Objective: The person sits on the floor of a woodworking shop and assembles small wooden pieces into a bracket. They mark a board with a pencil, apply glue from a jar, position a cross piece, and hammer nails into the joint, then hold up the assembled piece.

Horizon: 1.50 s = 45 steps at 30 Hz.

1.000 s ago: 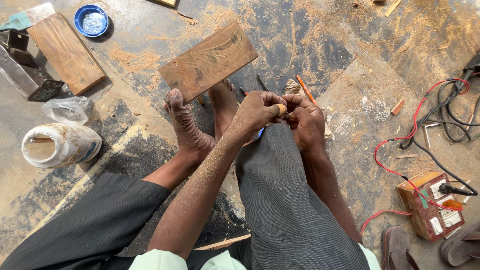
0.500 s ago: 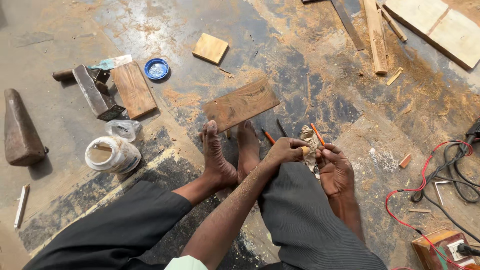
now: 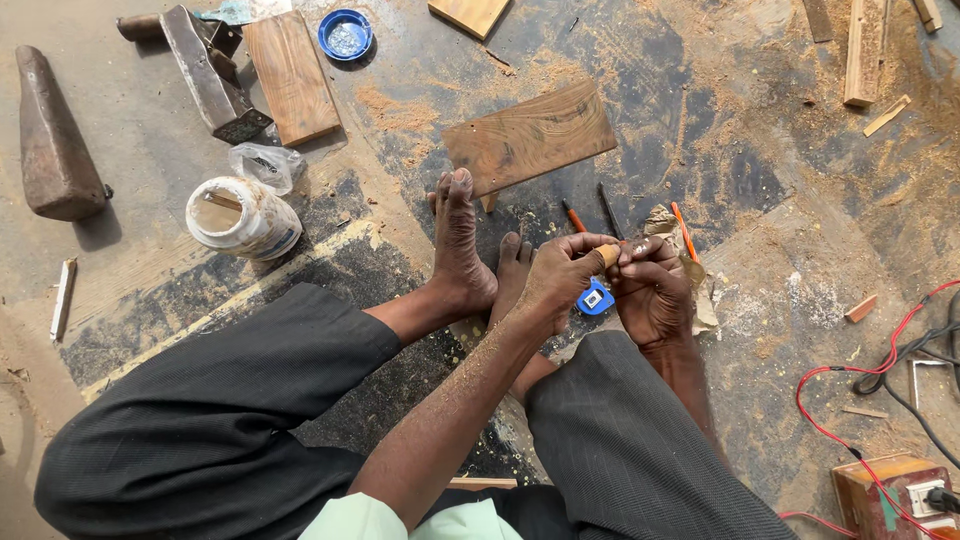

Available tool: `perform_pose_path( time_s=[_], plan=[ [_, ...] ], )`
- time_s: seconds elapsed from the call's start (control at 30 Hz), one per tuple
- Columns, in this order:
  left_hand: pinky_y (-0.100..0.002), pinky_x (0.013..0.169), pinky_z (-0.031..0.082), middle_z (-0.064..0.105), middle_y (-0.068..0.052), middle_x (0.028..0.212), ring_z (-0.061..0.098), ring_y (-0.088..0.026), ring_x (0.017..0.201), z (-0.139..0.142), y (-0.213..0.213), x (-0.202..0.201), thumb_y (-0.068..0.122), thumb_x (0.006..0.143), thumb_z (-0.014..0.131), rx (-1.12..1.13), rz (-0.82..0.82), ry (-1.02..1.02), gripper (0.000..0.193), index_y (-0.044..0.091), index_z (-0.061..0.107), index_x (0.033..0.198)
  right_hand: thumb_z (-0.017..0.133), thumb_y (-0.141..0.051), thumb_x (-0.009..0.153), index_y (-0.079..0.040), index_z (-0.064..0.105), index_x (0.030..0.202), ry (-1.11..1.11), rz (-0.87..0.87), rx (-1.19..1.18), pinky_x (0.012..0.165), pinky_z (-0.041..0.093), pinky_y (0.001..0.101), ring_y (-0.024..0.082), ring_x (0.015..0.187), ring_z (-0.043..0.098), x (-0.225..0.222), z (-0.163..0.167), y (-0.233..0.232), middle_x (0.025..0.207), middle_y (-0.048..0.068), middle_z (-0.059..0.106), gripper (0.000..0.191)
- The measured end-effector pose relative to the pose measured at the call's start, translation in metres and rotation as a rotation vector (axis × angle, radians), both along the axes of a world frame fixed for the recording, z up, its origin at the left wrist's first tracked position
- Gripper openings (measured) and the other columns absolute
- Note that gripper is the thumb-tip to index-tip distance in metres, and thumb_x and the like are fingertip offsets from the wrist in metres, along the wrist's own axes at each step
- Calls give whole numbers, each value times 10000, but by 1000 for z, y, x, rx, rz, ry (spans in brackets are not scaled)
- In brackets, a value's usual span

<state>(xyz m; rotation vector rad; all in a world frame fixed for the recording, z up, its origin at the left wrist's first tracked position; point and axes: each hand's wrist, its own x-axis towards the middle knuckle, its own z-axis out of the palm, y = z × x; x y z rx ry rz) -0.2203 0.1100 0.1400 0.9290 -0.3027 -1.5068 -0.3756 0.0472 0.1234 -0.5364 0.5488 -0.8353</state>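
My left hand [image 3: 558,277] and my right hand [image 3: 652,292] meet above my bare feet [image 3: 462,245] on the floor. Together they pinch a small light wooden piece [image 3: 608,254] between the fingertips. My right hand also rests against a crumpled sheet of brown paper [image 3: 700,285]. A small blue tape measure [image 3: 596,298] lies just under the hands. A flat brown board [image 3: 530,135] lies beyond my toes. Two orange pencils [image 3: 573,215] [image 3: 683,230] and a thin dark tool [image 3: 609,210] lie between the board and my hands.
A white jar [image 3: 243,215] and a plastic bag [image 3: 265,165] sit at the left. Farther left and back are a heavy dark block [image 3: 55,135], a metal bar [image 3: 210,62], a plank [image 3: 292,75] and a blue lid [image 3: 345,35]. Red wires [image 3: 850,400] run to a socket box [image 3: 890,495].
The view has swung left and then settled nearer. My hands have stayed together on the small wooden piece, with the fingers shifting slightly around it.
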Motion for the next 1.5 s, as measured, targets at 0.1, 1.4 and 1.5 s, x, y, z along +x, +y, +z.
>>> perform_pose_path(
  time_s=[0.1, 1.4, 1.5],
  plan=[
    [-259, 716, 538, 715, -24, 895, 650, -81, 809, 4, 0, 23, 170, 987, 672, -87, 22, -331, 212, -20, 708, 1073, 623, 108, 885, -9, 662, 1049, 122, 15, -46, 889, 581, 377, 264, 941, 693, -3, 22, 9, 1019, 149, 695, 205],
    [-370, 965, 530, 701, 0, 962, 593, -198, 1094, -74, -52, 238, 92, 881, 803, -348, -44, -1374, 110, 118, 799, 988, 703, -140, 982, 10, 475, 1499, 1191, 142, -1379, 945, 578, 406, 308, 1199, 675, 70, 117, 40, 1350, 218, 632, 585],
    [-364, 949, 534, 667, -26, 970, 581, -202, 1074, -71, -51, 240, 87, 882, 791, -323, -45, -1301, 140, 125, 798, 1016, 714, -144, 1048, -62, 534, 1527, 1145, 121, -1370, 856, 612, 385, 253, 1069, 729, 83, 83, 13, 1251, 166, 695, 519]
  ],
)
